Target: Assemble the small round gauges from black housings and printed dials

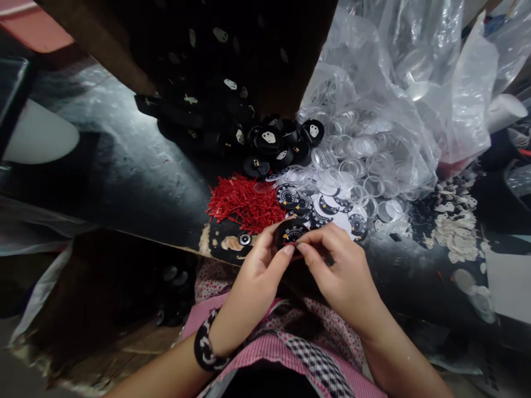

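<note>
My left hand (255, 271) grips a round black gauge dial (290, 233) with white markings, thumb and fingers closed on its lower left edge. My right hand (336, 265) pinches a small red needle (295, 256) at the dial's lower edge, fingertips pressed together. Both hands meet just above my lap, at the near edge of the dark worktable (124, 166). A pile of red needles (244, 202) lies right behind my left hand. Loose printed dial faces (327, 207) lie behind my right hand.
A heap of black round housings (269, 141) spills from a dark box (215, 50) at the back. Clear plastic lens rings (360, 160) spread from a crumpled transparent bag (406, 72) on the right. White scraps (456, 226) litter the right side. A small metal ring (244, 239) sits near the table edge.
</note>
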A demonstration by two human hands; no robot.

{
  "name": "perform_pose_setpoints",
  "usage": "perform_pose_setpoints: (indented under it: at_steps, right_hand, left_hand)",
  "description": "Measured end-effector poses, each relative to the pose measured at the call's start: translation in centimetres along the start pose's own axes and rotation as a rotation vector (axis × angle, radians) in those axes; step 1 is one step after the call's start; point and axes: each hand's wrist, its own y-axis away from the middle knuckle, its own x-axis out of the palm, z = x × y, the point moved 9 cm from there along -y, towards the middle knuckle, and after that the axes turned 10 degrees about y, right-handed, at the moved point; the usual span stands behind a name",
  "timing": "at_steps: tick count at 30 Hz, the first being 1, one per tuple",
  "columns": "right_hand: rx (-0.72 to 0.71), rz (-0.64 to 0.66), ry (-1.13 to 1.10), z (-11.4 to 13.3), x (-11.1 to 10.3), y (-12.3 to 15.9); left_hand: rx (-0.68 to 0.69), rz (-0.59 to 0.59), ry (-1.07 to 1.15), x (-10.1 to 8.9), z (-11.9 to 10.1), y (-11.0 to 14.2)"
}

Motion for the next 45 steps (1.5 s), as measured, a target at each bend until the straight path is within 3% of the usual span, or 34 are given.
perform_pose_setpoints:
  at_steps: [18, 20, 25, 29, 33, 38, 42, 45]
  right_hand:
    - [0.094, 0.014, -0.075, -0.2, 0.5, 1.2]
    - [0.112, 0.028, -0.057, -0.5, 0.6, 1.1]
    - [0.039, 0.048, 0.019, -0.5, 0.0, 0.4]
    - [-0.156, 0.041, 0.258, 1.0, 0.1, -0.2]
    - [-0.25, 0.033, 0.416, 1.7, 1.0, -0.5]
    - [-0.073, 0.014, 0.398, 1.0, 0.8, -0.9]
    - [0.016, 0.137, 0.222, -0.5, 0.2, -0.9]
    - [0.03, 0.055, 0.23, -3.5, -2.5, -1.8]
  left_hand:
    - [0.274, 0.009, -0.403, -0.1, -3.1, 1.4]
    - [0.211, -0.008, -0.351, -0.4, -2.5, 1.1]
    - [-0.132, 0.022, 0.003, -0.8, 0.5, 0.2]
    - [-0.149, 0.021, -0.048, -0.8, 0.0, 0.2]
    - [-0.14, -0.095, -0.104, -1.5, 0.1, 0.5]
    - [-0.24, -0.105, 0.141, -0.9, 2.7, 0.5]
    - [-0.239, -0.097, 0.182, -0.6, 2.8, 0.3]
    - [-0.235, -0.051, 0.212, -0.2, 2.2, 0.1]
